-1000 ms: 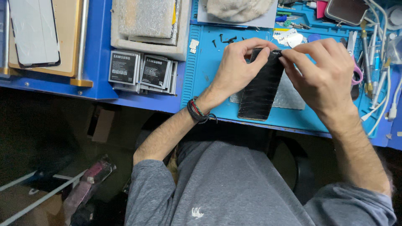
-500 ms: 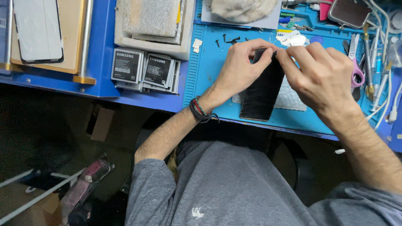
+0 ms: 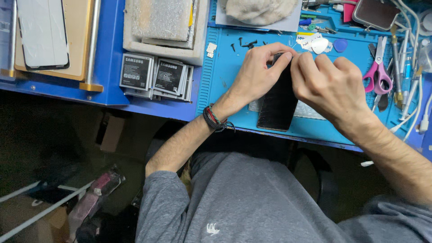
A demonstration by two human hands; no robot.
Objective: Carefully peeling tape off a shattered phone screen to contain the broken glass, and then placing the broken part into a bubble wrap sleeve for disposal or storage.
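One black phone (image 3: 277,101) in my hands, 1 blue work mat (image 3: 225,76) under it. Approx 3 flat phone batteries (image 3: 155,76) lie side by side w/ edges overlapping, left of the mat; exact count hard to tell. 1 pair of pink-handled scissors (image 3: 378,67) at right, 1 blue pick (image 3: 340,44) and 1 white pick (image 3: 320,45) on the far part of the mat, a few small black screws (image 3: 245,44) just left of those. 1 glass screen panel (image 3: 42,33) on a tan board, far left. 1 foam tray (image 3: 164,27) sits beyond the batteries.

Phone: long dark slab, glossy, lying lengthwise near-to-far on the mat, slightly tilted, near end almost at the mat's near edge. A pale patterned sheet (image 3: 308,110) shows under it on the right.

Grip: my left hand (image 3: 256,74) is curled over the phone's far-left edge, forefinger stretched along the top corner, other fingers tucked, pressed against it. My right hand (image 3: 330,87) is bunched close, fingertips pinched down on the far-right edge, touching the left forefinger. Both hands closed tight on the phone's far end; can't tell if anything small is between the fingertips. Dark braided wristband (image 3: 213,118) on my left wrist.
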